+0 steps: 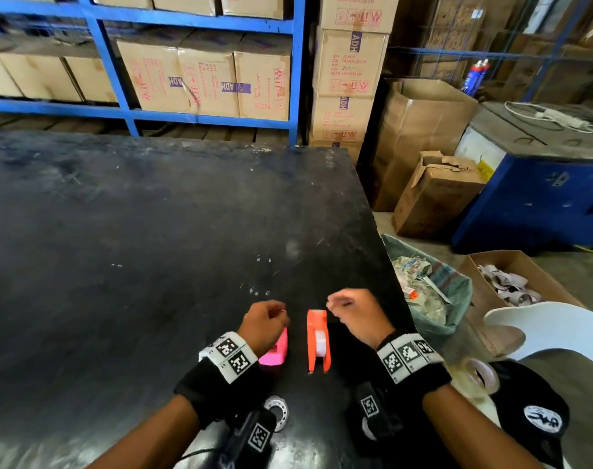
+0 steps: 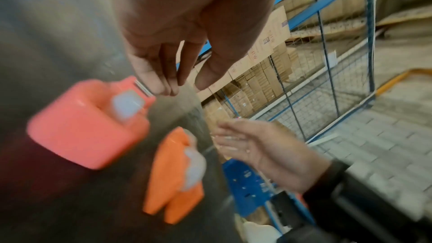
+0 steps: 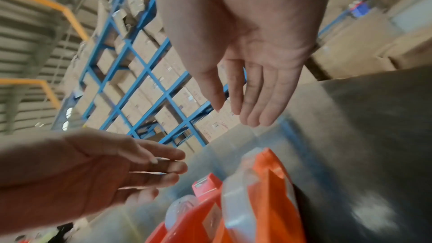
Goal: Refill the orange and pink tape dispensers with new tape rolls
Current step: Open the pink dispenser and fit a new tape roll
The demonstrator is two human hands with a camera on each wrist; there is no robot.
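With both grips released, left grip (image 1: 264, 321) above the pink dispenser (image 1: 276, 350) and right grip (image 1: 354, 313) beside the orange dispenser (image 1: 318, 340) on the bench (image 1: 153, 248), a careless brush could topple either.

Both forearms bare. Left wrist (image 1: 228, 357): white band printed with square black-and-white marker codes, over a black cuff. Right wrist (image 1: 408, 355): same white coded band on black cuff. Black strapped units below each wrist, each with one code tag.
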